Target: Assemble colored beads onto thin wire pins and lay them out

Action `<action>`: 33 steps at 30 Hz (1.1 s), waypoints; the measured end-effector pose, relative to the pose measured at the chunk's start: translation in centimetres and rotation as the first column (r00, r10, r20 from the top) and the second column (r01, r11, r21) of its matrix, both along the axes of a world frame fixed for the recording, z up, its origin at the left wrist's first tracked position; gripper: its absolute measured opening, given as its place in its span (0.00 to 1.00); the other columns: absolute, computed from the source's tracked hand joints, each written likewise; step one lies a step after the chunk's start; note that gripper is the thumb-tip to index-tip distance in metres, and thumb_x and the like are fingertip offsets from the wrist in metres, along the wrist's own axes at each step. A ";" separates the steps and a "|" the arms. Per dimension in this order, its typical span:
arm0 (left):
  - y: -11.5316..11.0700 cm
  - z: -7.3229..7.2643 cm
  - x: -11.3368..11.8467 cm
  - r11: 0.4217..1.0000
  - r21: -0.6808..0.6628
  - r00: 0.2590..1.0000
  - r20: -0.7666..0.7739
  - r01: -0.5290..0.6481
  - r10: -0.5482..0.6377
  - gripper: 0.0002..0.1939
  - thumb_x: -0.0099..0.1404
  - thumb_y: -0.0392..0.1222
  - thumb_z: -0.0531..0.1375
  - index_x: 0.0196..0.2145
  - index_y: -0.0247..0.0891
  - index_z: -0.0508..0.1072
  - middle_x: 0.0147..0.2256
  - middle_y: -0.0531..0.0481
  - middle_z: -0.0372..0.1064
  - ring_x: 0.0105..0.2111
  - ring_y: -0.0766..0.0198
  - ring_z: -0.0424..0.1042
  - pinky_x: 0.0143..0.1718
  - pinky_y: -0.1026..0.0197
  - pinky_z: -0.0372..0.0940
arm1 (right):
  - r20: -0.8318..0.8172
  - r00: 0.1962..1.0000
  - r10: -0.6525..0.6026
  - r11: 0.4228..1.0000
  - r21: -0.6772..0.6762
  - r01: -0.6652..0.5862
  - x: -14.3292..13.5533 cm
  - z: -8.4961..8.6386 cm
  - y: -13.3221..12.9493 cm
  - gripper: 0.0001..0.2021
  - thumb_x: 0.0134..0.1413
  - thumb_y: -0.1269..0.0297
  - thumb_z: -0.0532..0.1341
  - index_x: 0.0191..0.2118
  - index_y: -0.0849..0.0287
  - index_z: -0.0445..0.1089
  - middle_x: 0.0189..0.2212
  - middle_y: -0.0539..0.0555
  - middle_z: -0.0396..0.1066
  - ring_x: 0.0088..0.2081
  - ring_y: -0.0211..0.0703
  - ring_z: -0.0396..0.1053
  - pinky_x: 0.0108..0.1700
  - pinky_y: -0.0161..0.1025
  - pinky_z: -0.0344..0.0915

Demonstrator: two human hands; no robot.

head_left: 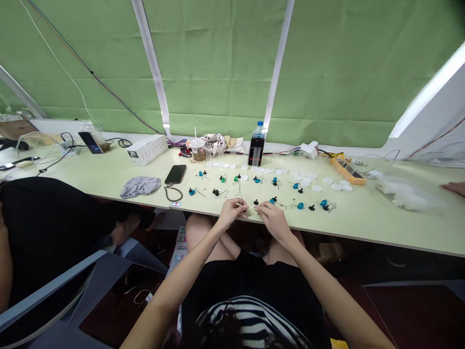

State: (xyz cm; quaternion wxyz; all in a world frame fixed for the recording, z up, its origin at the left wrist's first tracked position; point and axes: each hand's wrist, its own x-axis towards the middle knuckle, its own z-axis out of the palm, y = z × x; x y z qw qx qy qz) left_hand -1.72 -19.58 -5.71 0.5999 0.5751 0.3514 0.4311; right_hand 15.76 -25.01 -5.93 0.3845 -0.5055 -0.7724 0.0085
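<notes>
Right at the front edge of the table (366,208), a thin piece (251,208) is held between two hands, just above the surface. One end is pinched by the left hand (232,214), thumb and fingertips pressed together; the other is pinched by the fingertips of the right hand (274,222). A dark wire (240,189) is seen rising behind the left fingertips, though whether it is gripped too cannot be told.

Beyond the hands, small blue parts (300,206), black parts (311,207) and green parts (236,179) are spread out in loose rows, with thin bent wires among them. Behind those, a line of white discs (266,170) is laid out, bunched more thickly towards the right.

Over on the left, a dark phone (175,174) is laid flat beside a crumpled grey cloth (141,187). At the back, a lit phone (256,151) is stood upright in front of a blue-capped bottle (259,130), and an iced drink cup (198,150) is seen near a white box (147,150).
</notes>
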 end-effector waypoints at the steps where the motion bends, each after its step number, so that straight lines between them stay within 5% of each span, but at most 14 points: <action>1: 0.0 0.0 0.0 1.000 0.001 1.000 0.001 0.003 -0.003 0.15 0.50 0.46 0.66 0.28 0.31 0.70 0.23 0.52 0.66 0.20 0.70 0.68 0.26 0.64 0.69 | -0.108 0.994 0.003 0.999 -0.053 -0.009 -0.2 -0.1 0.1 0.14 0.62 0.64 0.51 0.36 0.59 0.74 0.31 0.56 0.72 0.30 0.42 0.70 0.35 0.38 0.66; 6: 0.1 -0.3 0.0 1.000 0.023 1.000 -0.019 0.000 0.001 0.13 0.50 0.45 0.66 0.28 0.31 0.71 0.24 0.52 0.68 0.21 0.70 0.69 0.28 0.64 0.70 | -0.535 0.843 -0.050 0.925 -0.342 -0.162 -0.8 -0.8 0.4 0.16 0.56 0.55 0.56 0.34 0.62 0.74 0.23 0.54 0.71 0.22 0.41 0.69 0.28 0.39 0.69; 10: 0.1 -0.3 0.1 0.999 0.029 1.000 -0.026 -0.014 0.015 0.14 0.51 0.46 0.65 0.28 0.31 0.71 0.23 0.51 0.68 0.20 0.70 0.69 0.26 0.64 0.69 | -0.632 0.772 -0.068 0.900 -0.373 -0.226 -0.9 -0.7 0.4 0.16 0.54 0.55 0.58 0.41 0.63 0.71 0.23 0.52 0.71 0.23 0.42 0.70 0.29 0.40 0.70; 13: 0.1 -0.1 0.0 1.000 0.014 1.000 -0.016 -0.021 0.022 0.14 0.51 0.46 0.65 0.29 0.31 0.70 0.24 0.51 0.68 0.20 0.69 0.69 0.25 0.65 0.68 | -0.537 0.843 -0.014 0.937 -0.302 -0.177 -0.7 -0.3 0.2 0.14 0.56 0.58 0.58 0.44 0.61 0.70 0.28 0.54 0.73 0.28 0.43 0.72 0.33 0.41 0.72; 17: 0.1 0.1 -0.1 0.999 -0.008 0.999 0.005 -0.033 0.033 0.15 0.50 0.46 0.66 0.28 0.32 0.70 0.23 0.53 0.67 0.19 0.70 0.70 0.24 0.66 0.68 | -0.161 0.986 0.033 0.997 -0.064 -0.044 -0.3 -0.1 -0.1 0.13 0.59 0.63 0.55 0.48 0.58 0.69 0.38 0.58 0.72 0.38 0.47 0.72 0.41 0.44 0.69; 23: 0.2 0.1 -0.1 0.999 -0.003 0.999 0.009 -0.036 0.036 0.15 0.49 0.47 0.66 0.27 0.32 0.70 0.24 0.52 0.66 0.20 0.69 0.70 0.23 0.67 0.68 | 0.219 0.975 -0.025 0.992 0.123 -0.002 -0.1 -0.7 -0.2 0.15 0.63 0.68 0.49 0.51 0.60 0.66 0.40 0.61 0.71 0.40 0.49 0.71 0.38 0.43 0.68; 33: 0.1 -0.2 0.2 0.999 0.012 0.999 0.002 -0.034 0.034 0.14 0.49 0.45 0.66 0.27 0.31 0.72 0.24 0.51 0.67 0.21 0.70 0.68 0.25 0.65 0.70 | 0.029 0.999 0.037 0.999 0.017 -0.037 -0.2 -0.5 -0.1 0.14 0.64 0.66 0.48 0.43 0.59 0.71 0.33 0.57 0.72 0.29 0.42 0.70 0.34 0.39 0.69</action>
